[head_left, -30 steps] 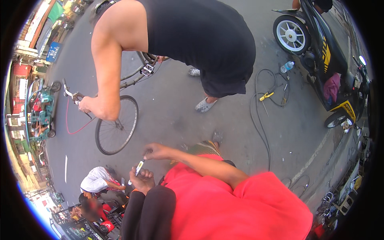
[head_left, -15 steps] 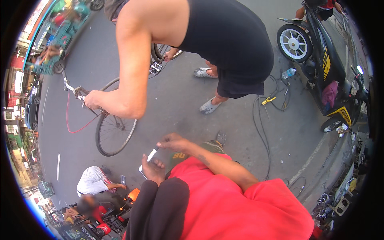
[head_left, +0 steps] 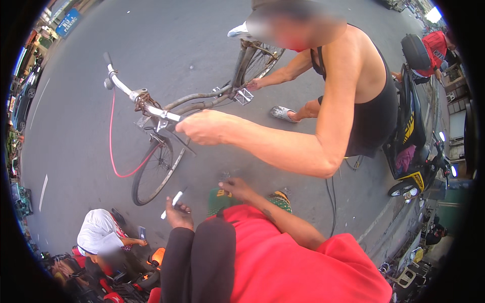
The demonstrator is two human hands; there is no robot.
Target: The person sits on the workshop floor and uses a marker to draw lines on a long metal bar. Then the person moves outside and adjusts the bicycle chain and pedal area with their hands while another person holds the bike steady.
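Note:
My left hand (head_left: pixel 179 214) is closed around a slim white pen-shaped thing (head_left: pixel 177 199) with a thin dark tip pointing up and right. Its exact kind cannot be made out. To the right, over my green-clad leg, my right hand (head_left: pixel 238 190) is apart from it, its fingers drawn together. Whatever they may hold is too small to see. Ahead, another person in a black top (head_left: pixel 374 101) bends over an old bicycle (head_left: pixel 194 101), one hand on its handlebar and the other beside a pedal (head_left: pixel 243 96). A red cable (head_left: pixel 112 146) loops from the handlebar.
A black and yellow scooter (head_left: pixel 411 121) stands at right, with a person in red (head_left: pixel 433 50) behind it. Dark cables (head_left: pixel 332 207) lie on the asphalt. At lower left, a person in a white shirt (head_left: pixel 98 230) holds a phone (head_left: pixel 142 233) beside parked vehicles.
My right hand has come away from the white thing's dark tip and moved right. My left hand went slightly left with it. The bending person and bicycle shifted right in view, the face now turned this way.

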